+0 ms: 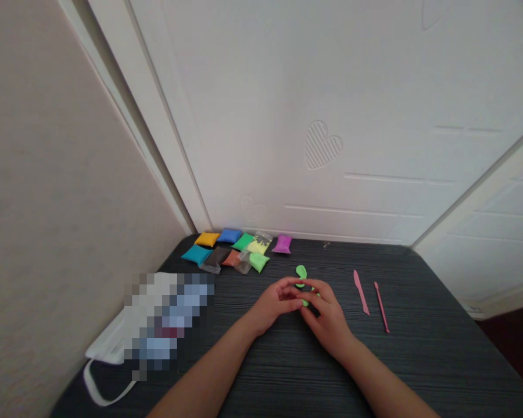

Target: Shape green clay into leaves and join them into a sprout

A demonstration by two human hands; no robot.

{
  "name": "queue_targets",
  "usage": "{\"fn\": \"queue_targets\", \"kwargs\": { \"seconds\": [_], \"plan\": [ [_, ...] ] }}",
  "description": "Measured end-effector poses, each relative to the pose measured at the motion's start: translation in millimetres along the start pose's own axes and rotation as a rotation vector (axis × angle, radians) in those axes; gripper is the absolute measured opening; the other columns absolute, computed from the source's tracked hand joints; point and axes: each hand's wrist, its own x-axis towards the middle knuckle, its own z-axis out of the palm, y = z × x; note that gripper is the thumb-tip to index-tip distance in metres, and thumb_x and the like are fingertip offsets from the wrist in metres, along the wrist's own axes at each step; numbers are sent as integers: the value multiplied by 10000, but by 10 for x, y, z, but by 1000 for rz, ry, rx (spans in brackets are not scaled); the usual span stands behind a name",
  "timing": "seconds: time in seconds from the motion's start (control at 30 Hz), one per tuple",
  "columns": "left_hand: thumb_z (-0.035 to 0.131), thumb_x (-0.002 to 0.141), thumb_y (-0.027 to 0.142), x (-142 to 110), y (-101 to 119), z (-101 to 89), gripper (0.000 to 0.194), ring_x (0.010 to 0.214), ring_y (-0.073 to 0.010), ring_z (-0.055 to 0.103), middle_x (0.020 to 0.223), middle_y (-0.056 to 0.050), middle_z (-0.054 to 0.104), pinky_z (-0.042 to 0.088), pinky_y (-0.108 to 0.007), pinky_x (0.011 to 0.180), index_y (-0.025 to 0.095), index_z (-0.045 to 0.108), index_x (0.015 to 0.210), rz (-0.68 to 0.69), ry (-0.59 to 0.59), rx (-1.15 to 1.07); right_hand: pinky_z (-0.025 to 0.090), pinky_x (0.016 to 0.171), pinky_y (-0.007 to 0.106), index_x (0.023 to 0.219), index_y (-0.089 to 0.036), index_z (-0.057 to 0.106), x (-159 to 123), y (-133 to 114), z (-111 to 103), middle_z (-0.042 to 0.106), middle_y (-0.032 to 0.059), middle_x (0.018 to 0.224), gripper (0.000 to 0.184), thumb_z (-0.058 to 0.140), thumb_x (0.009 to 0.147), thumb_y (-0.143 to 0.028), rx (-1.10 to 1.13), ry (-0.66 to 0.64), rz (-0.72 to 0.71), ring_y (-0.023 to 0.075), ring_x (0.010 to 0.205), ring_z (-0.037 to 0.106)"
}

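Observation:
Over the dark table, my left hand (279, 301) and my right hand (326, 313) meet fingertip to fingertip. A small lump of light green modelling clay (304, 303) shows between them, and the fingers of both hands close on it. Some of the clay is hidden behind my fingers. Just past the fingertips, a flattened light green clay piece (301, 271) lies on the table, its near end partly covered by my hands. More green shows between the fingers of my right hand; whether it is a separate piece, I cannot tell.
Several coloured clay packets (230, 235) lie at the back left, with a purple packet (283, 244) beside them. A pink clay knife (361, 292) and a thin pink modelling tool (381, 307) rest to the right. A white strapped bag (107, 342), partly blurred, lies at the left.

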Motion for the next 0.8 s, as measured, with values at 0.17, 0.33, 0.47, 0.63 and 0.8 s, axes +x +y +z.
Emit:
{"fn": "queue_targets", "kwargs": {
  "seconds": [0.17,0.33,0.47,0.63,0.8],
  "plan": [
    [644,661,168,2,-8,-4,428,790,-134,571,861,-39,630,401,-277,776,168,503,1065,-10,0,-2,422,855,356,1009,-253,578,3,-17,-13,480,59,1142,276,518,761,-148,6,-20,14,188,1065,425],
    [653,650,173,8,-27,-6,414,764,-123,570,833,-23,636,399,-263,765,177,518,1042,-15,15,-9,417,866,361,1025,-264,575,5,-27,-19,484,55,1139,283,515,768,-162,-8,-22,17,190,1075,419],
    [653,651,179,14,-56,-16,404,777,-128,571,856,-37,639,396,-269,769,174,525,1034,-1,17,-22,424,857,360,1038,-273,570,0,-22,-22,484,57,1135,284,507,778,-176,-18,-17,18,191,1064,430],
    [612,695,232,21,-74,-38,337,783,-137,556,896,-63,629,394,-267,730,160,554,1019,35,90,2,422,871,363,984,-251,590,-2,21,-22,477,68,1127,217,520,781,-217,-18,11,57,191,1048,444],
    [641,665,240,15,-50,-19,292,792,-147,550,909,-70,632,397,-266,722,155,599,941,40,128,0,419,899,379,1040,-259,558,11,38,-42,487,72,1117,249,484,804,-226,-20,4,98,191,1052,457]
  ]
}}
